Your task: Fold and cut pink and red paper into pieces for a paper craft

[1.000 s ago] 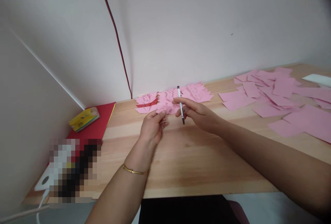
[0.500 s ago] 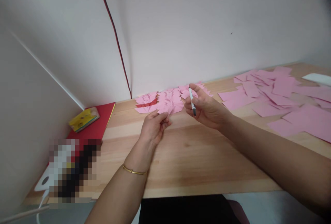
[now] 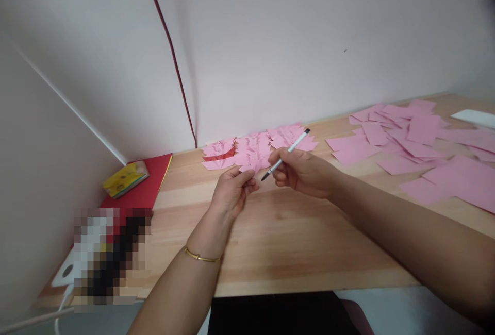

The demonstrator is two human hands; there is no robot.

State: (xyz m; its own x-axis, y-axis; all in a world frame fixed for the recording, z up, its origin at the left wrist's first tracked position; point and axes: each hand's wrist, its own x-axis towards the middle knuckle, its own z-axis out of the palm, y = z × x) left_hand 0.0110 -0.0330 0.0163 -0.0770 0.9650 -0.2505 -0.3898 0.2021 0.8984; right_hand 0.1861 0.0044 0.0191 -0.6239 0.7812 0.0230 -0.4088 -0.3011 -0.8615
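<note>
Pink paper pieces (image 3: 253,144), jagged at their edges, lie in a cluster on the wooden counter (image 3: 278,242), close to the wall (image 3: 278,67) and around the centre of the frame. One red strip (image 3: 219,155) shows at the cluster's left side.

White with dark ends, a slim pen (image 3: 297,141) slants from upper right to lower left in the right hand (image 3: 303,171). That hand is narrow, thumb and fingers closed on the barrel, the lower tip pointing towards the left hand (image 3: 231,190).

The left hand is at the cluster's near edge, thumb and forefinger nearly together and the other fingers curled; whether it pinches a piece of paper, I cannot tell. A gold bangle (image 3: 199,257) circles the wrist.

Loose pink sheets (image 3: 421,134) overlap at the right of the frame. At the left, a yellow packet (image 3: 126,179) rests on a red folder (image 3: 157,176), above a pixelated patch (image 3: 112,255).
</note>
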